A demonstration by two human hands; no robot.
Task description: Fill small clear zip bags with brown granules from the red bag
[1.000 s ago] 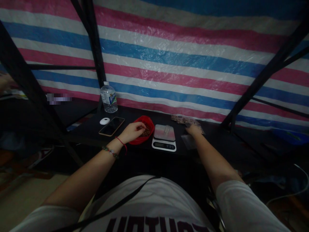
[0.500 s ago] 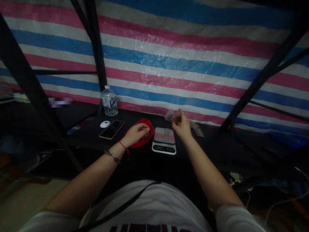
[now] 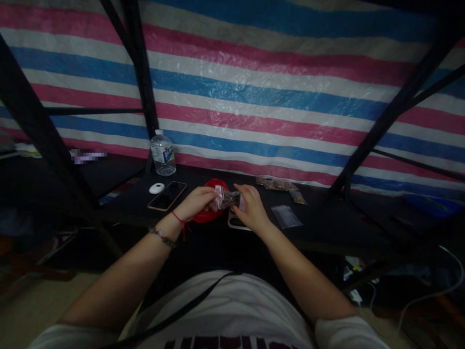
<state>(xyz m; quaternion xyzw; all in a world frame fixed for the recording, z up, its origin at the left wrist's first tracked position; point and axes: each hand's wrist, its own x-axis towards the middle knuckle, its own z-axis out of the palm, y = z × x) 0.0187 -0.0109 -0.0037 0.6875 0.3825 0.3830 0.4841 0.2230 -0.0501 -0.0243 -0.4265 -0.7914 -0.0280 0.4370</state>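
Observation:
Both hands meet over a dark table (image 3: 327,232) and hold a small clear plastic bag (image 3: 227,199) with brown bits inside. My left hand (image 3: 198,202) pinches its left end and my right hand (image 3: 251,209) grips its right end. Just behind the bag sits a red bowl (image 3: 215,186), partly hidden by my left hand. A small kitchen scale (image 3: 235,223) lies under my right hand, mostly covered. Further right are several filled small bags (image 3: 276,183) and an empty clear bag (image 3: 286,216).
A water bottle (image 3: 162,153), a white round object (image 3: 156,188) and a phone (image 3: 167,195) lie at the table's left. Black metal frame bars (image 3: 140,72) rise at left and right. A striped pink, blue and white tarp (image 3: 269,82) hangs behind. Cables (image 3: 428,291) lie on the floor at right.
My right hand picked a filled bag from the pile at the right and carried it left to the red bowl. My left hand rose from the bowl and took the bag's other end.

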